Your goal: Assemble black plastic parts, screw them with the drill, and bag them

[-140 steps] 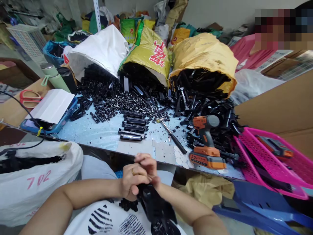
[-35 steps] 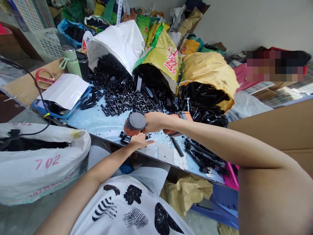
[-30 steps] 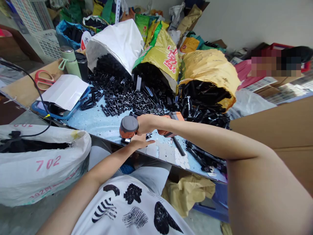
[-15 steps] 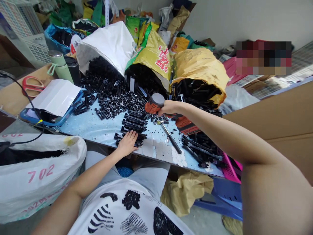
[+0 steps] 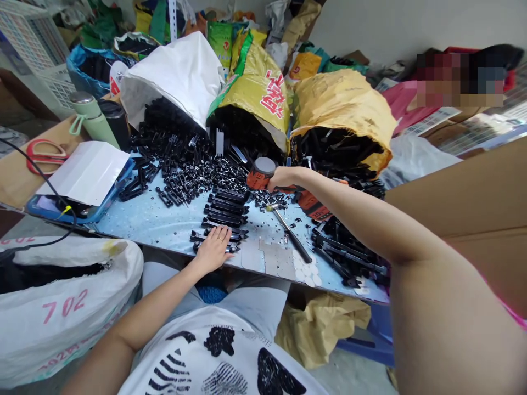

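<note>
My right hand (image 5: 283, 179) is wrapped round the grip of an orange and black cordless drill (image 5: 260, 172), held over the far end of a row of black plastic pieces (image 5: 225, 208). The drill's tip is hidden from view. Palm down, my left hand (image 5: 214, 249) lies with fingers stretched out over the nearest pieces of that row. A hammer (image 5: 292, 236) with a black handle rests on the table just right of the row. Behind the row spreads a pile of small black parts with screws (image 5: 206, 174).
Three sacks lie open toward me: white (image 5: 177, 71), yellow-green (image 5: 257, 93) and orange-yellow (image 5: 341, 104). More long black pieces (image 5: 346, 252) lie at right. A blue tray (image 5: 86, 214), red scissors (image 5: 45, 156) and green flask (image 5: 93, 118) occupy the left. Another person (image 5: 411, 104) is at back right.
The camera view has shifted slightly. My left hand stays on the row, and my right hand keeps the drill over nearly the same spot.
</note>
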